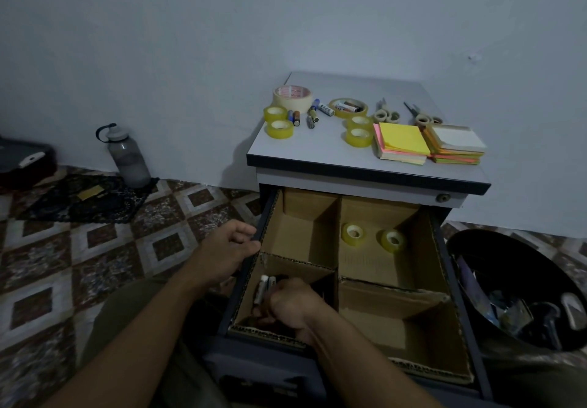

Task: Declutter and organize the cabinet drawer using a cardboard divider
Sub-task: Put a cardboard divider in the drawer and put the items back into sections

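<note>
Dim tiled room, cabinet drawer (459, 299) open, cardboard divider (338, 248) forming 4 compartments, 2 tape rolls (353, 233) far right; left hand (228, 248) gripping drawer's left wall, right hand (292, 309) curled over batteries (265, 287) near left, grasp hidden; sorting midway, probably next: fetching loose batteries (296, 117) from cabinet top (311, 150).

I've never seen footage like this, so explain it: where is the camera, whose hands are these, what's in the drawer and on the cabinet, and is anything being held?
This is one picture from a camera worn on a person's head, looking down at their bare hands. The left hand grips the side of an open drawer. A cardboard divider splits it into four compartments. The right hand is curled in the near left one beside pale cylinders; whether it holds anything is unclear. Two tape rolls lie in the far right one. The cabinet top carries more tape, batteries, scissors and sticky notes.
</note>
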`<state>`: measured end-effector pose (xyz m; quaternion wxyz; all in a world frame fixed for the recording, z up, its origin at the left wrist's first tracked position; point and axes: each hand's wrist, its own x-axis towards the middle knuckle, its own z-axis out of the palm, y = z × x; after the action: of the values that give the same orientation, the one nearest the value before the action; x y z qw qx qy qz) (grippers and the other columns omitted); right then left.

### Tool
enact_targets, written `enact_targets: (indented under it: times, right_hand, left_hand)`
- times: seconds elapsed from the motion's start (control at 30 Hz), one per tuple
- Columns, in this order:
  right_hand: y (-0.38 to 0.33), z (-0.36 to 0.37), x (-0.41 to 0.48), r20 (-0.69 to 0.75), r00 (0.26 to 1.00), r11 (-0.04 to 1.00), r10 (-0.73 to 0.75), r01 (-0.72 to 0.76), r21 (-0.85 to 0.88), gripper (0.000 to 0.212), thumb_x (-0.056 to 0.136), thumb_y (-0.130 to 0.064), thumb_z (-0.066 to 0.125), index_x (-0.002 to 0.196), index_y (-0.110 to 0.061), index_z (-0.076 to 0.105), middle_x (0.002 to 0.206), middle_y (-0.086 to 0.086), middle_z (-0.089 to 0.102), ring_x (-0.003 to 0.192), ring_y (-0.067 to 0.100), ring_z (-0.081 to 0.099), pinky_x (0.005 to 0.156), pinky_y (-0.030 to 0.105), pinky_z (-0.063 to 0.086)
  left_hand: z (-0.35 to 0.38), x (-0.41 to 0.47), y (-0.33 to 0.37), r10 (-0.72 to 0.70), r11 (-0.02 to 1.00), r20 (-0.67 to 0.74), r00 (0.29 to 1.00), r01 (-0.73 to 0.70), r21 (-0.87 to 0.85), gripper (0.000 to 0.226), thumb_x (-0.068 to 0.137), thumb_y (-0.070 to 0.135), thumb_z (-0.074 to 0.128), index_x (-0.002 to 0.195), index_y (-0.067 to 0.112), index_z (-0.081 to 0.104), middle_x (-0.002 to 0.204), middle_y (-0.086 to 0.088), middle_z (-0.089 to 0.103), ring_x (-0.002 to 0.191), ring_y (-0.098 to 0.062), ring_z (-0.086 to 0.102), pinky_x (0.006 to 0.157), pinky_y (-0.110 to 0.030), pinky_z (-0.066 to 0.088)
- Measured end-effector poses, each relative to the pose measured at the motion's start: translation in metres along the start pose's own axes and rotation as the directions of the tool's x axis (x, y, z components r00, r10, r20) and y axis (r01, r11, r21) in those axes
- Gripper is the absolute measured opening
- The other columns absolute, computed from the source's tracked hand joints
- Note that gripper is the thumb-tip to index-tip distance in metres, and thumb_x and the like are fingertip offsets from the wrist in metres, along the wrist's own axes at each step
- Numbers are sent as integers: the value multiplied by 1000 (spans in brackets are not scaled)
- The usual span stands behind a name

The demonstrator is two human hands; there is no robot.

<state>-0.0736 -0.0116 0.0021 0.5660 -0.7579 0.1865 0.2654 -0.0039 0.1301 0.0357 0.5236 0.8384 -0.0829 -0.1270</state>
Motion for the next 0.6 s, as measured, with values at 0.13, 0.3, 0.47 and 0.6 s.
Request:
enact_targets:
  times: [0.13, 0.3, 0.47, 0.6]
  right_hand:
    - [2, 3, -3, 13, 994, 982, -109, 109, -152, 43, 95, -13, 46, 135, -1, 53, 142, 4, 50, 130, 13, 44, 111, 22, 34]
    - [2, -10, -13, 116, 981, 920, -153, 184, -347, 50, 92, -14, 44, 140, -3, 49, 157, 14, 34, 147, 25, 28, 109, 23, 30]
    - [1, -17, -16, 157, 979, 888, -133, 188, -419, 45, 92, -19, 50, 132, -2, 57, 146, 16, 49, 135, 28, 45, 99, 28, 42]
    - [-8, -12, -26, 168, 970, 857, -178, 237, -459, 59, 88, -25, 52, 142, -1, 47, 154, 17, 39, 144, 29, 33, 113, 31, 33]
  left_hand:
    - [0, -1, 0, 1, 1000, -1, 1000, -1, 0, 18, 92, 24, 69, 108, 26, 63, 104, -2, 65, 100, -15, 63, 78, -28, 47]
    - [2, -2, 4, -4, 1000, -17, 1000, 4, 8, 17, 92, 23, 68, 108, 26, 63, 105, 0, 63, 97, -12, 62, 73, -26, 46]
    - [2, -4, 7, 3, 1000, -26, 1000, -3, 26, 16, 92, 23, 68, 107, 25, 63, 104, 0, 62, 94, -11, 62, 70, -25, 45]
    - [0, -3, 6, 2, 999, -23, 1000, -1, 38, 15, 91, 26, 68, 105, 30, 63, 105, 2, 62, 98, -14, 62, 75, -29, 46]
